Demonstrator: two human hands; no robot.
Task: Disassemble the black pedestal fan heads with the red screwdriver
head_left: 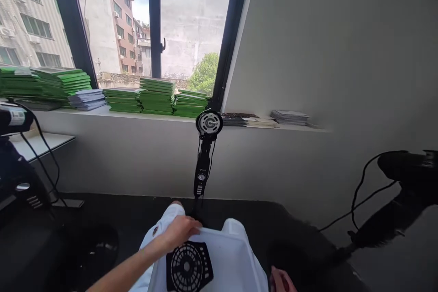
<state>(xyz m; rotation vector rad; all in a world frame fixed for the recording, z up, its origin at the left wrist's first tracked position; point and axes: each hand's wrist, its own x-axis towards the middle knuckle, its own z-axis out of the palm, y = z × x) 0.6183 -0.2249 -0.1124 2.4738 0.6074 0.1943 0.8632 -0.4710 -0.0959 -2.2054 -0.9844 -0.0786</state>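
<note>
A white plastic bin (232, 260) rests on the lap, over white trousers. My left hand (183, 232) is closed over its far rim, near the left corner, with the thumb side hidden. Inside the bin, below that hand, lies a black plastic grille (186, 266) with a round pattern of slots. My right hand (282, 280) shows only in part at the bottom edge, to the right of the bin. Its fingers look curled, and what they hold, if anything, is hidden. Beyond the bin stands a black fan stand (201, 169) with a knob and a bare round motor head (209, 123).
Other black fan stands with cables stand at left (25, 164) and right (393, 210). On the window sill (153, 121) lie several stacks of green booklets (156, 96) and papers (289, 117). A pale wall (308, 54) rises at right.
</note>
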